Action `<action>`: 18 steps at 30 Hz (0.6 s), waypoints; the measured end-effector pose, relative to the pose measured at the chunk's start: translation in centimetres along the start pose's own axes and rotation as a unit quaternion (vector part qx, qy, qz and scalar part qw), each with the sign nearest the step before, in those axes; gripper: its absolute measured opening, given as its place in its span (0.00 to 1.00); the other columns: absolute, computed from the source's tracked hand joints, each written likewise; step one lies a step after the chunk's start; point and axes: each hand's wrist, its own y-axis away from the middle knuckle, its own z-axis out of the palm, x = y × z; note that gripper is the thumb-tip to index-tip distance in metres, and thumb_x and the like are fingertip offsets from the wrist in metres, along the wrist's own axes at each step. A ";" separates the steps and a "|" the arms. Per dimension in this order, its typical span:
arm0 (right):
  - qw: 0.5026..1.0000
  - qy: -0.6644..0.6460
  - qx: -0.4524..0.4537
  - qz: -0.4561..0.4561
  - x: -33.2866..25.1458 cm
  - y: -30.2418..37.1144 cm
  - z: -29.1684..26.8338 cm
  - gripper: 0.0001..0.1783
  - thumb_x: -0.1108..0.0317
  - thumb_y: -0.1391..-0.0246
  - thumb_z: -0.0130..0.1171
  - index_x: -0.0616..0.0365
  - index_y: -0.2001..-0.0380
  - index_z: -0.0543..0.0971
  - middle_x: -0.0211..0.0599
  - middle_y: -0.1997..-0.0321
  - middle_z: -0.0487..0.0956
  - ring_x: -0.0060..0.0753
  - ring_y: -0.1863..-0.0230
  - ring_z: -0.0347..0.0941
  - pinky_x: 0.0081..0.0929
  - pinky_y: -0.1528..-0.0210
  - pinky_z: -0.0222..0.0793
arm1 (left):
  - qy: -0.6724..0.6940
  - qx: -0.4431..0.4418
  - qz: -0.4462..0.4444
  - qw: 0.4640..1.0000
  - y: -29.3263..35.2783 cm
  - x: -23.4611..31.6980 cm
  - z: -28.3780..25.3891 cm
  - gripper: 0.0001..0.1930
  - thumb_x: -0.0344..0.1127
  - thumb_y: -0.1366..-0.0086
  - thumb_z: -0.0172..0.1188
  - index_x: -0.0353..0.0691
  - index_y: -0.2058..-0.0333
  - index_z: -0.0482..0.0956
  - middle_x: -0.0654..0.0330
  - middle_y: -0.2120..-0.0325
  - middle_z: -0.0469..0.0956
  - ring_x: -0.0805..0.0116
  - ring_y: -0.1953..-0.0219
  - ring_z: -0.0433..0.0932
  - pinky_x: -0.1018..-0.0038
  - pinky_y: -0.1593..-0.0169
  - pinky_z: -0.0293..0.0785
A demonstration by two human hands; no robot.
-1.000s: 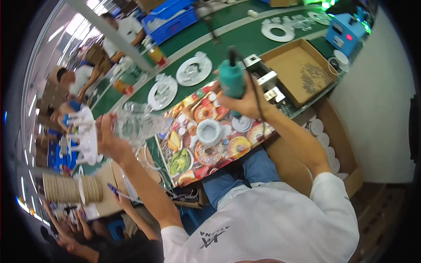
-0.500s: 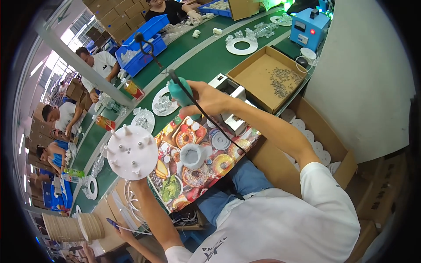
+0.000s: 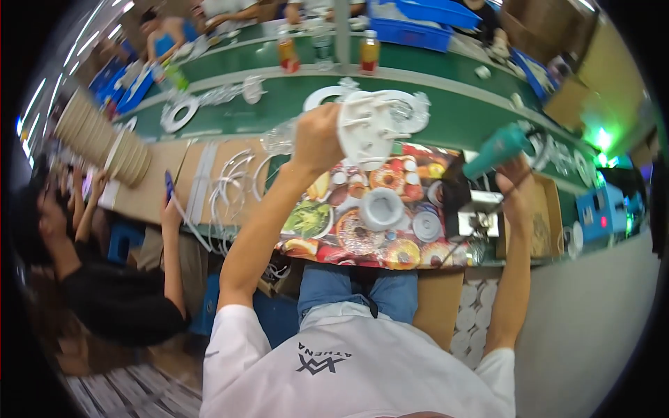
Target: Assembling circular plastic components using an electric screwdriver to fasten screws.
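Observation:
My left hand is closed on the edge of a white round plastic base. The base is held up on its side over the far part of the mat, its posts facing right. In my right hand is a teal electric screwdriver, tilted with its narrower end to the left. A black-and-silver box-like device stands just below that tool. On the food-print mat lie a white cup-shaped piece and a white round cap.
A cardboard tray sits right of the device, near a blue powered box. White rings and clear-wrapped parts lie along the green conveyor. Coiled white cable is left of the mat; a co-worker in black sits there.
The view has swung round, shifting the whole scene. The white base has turned from facing up to standing on its side. The screwdriver has tipped over and now lies above the box-like device.

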 end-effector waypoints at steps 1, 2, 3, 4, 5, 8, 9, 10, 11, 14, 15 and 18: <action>1.000 0.018 0.024 -0.008 -1.1 0.6 0.9 0.43 0.61 0.52 0.63 0.64 0.37 0.56 0.45 0.39 0.65 0.40 0.38 0.61 0.39 0.37 0.55 | -0.025 -0.007 -0.018 1.000 1.0 -0.9 -0.2 0.14 0.37 0.54 0.66 0.37 0.69 0.76 0.53 0.80 0.73 0.53 0.78 0.74 0.63 0.74 0.71; 0.997 0.012 0.051 -0.057 -1.1 0.9 0.6 0.41 0.62 0.50 0.60 0.66 0.37 0.54 0.46 0.40 0.65 0.42 0.38 0.61 0.40 0.37 0.55 | -0.029 -0.024 -0.046 0.998 1.2 -1.1 -0.5 0.14 0.34 0.54 0.65 0.37 0.67 0.77 0.52 0.76 0.75 0.53 0.74 0.76 0.64 0.70 0.73; 0.994 0.008 0.039 -0.098 -1.5 1.1 0.3 0.39 0.63 0.49 0.57 0.68 0.38 0.54 0.49 0.39 0.64 0.45 0.37 0.60 0.41 0.37 0.55 | -0.036 -0.042 -0.075 0.996 1.7 -1.3 -1.1 0.15 0.32 0.55 0.65 0.37 0.65 0.79 0.51 0.72 0.77 0.52 0.70 0.78 0.64 0.66 0.75; 0.991 0.030 0.067 -0.116 -1.5 1.6 -0.7 0.37 0.65 0.47 0.54 0.69 0.38 0.55 0.52 0.39 0.63 0.47 0.37 0.60 0.43 0.36 0.55 | -0.045 -0.038 -0.084 0.995 2.0 -1.7 -1.5 0.15 0.32 0.55 0.65 0.37 0.65 0.79 0.51 0.72 0.77 0.52 0.70 0.78 0.64 0.66 0.75; 0.985 0.038 0.111 -0.126 -2.5 2.2 0.2 0.34 0.67 0.46 0.52 0.69 0.39 0.56 0.54 0.39 0.63 0.48 0.38 0.61 0.42 0.36 0.55 | -0.056 -0.047 -0.082 0.994 2.4 -2.4 -1.7 0.16 0.32 0.55 0.65 0.37 0.65 0.79 0.51 0.71 0.77 0.52 0.70 0.78 0.65 0.66 0.75; 0.978 0.063 0.152 -0.130 -3.7 3.6 -0.3 0.32 0.68 0.45 0.51 0.69 0.39 0.58 0.54 0.39 0.64 0.48 0.39 0.62 0.41 0.37 0.57 | -0.040 -0.011 -0.059 0.997 2.5 -4.3 -1.8 0.16 0.36 0.54 0.67 0.38 0.65 0.78 0.52 0.74 0.77 0.52 0.71 0.78 0.65 0.67 0.75; 0.975 0.088 0.163 -0.121 -3.7 4.4 -0.9 0.30 0.69 0.45 0.51 0.68 0.40 0.59 0.53 0.39 0.65 0.47 0.39 0.63 0.41 0.38 0.58 | -0.014 0.036 -0.037 0.999 2.4 -5.0 -1.9 0.16 0.38 0.54 0.68 0.39 0.67 0.78 0.52 0.76 0.76 0.52 0.74 0.77 0.64 0.69 0.74; 0.969 0.122 0.182 -0.113 -4.1 5.5 -1.6 0.28 0.70 0.44 0.50 0.67 0.40 0.60 0.52 0.40 0.65 0.46 0.39 0.63 0.40 0.39 0.59 | 0.020 0.029 -0.078 0.996 1.9 -5.6 -1.7 0.16 0.37 0.54 0.68 0.39 0.66 0.78 0.52 0.71 0.78 0.56 0.70 0.79 0.66 0.67 0.75; 0.968 0.124 0.188 -0.110 -4.3 6.4 -1.9 0.28 0.70 0.44 0.50 0.67 0.40 0.60 0.52 0.40 0.65 0.46 0.39 0.63 0.40 0.39 0.59 | 0.044 0.018 -0.121 0.991 1.6 -6.5 -2.5 0.15 0.36 0.54 0.68 0.40 0.65 0.79 0.53 0.66 0.80 0.60 0.66 0.81 0.68 0.64 0.77; 0.943 0.200 0.258 -0.070 -4.7 8.8 -2.5 0.24 0.78 0.44 0.48 0.67 0.43 0.64 0.48 0.40 0.67 0.41 0.42 0.65 0.34 0.44 0.64 | -0.229 0.126 -0.014 0.965 0.5 -11.0 -4.1 0.15 0.35 0.51 0.65 0.41 0.62 0.79 0.57 0.72 0.82 0.63 0.69 0.82 0.70 0.66 0.78; 0.941 0.202 0.265 -0.066 -4.7 9.6 -3.0 0.24 0.78 0.44 0.48 0.67 0.43 0.64 0.48 0.40 0.67 0.41 0.42 0.65 0.34 0.44 0.64 | -0.182 0.122 -0.103 0.970 0.6 -11.9 -4.4 0.21 0.36 0.51 0.66 0.38 0.57 0.75 0.53 0.62 0.78 0.57 0.61 0.78 0.67 0.58 0.74; 0.914 0.231 0.328 -0.068 -4.6 12.5 -5.2 0.21 0.79 0.44 0.48 0.67 0.46 0.67 0.46 0.45 0.72 0.36 0.46 0.69 0.30 0.47 0.66 | -0.113 0.136 -0.119 0.977 -0.5 -14.2 -5.3 0.22 0.35 0.52 0.66 0.37 0.56 0.75 0.52 0.61 0.78 0.58 0.59 0.78 0.69 0.56 0.74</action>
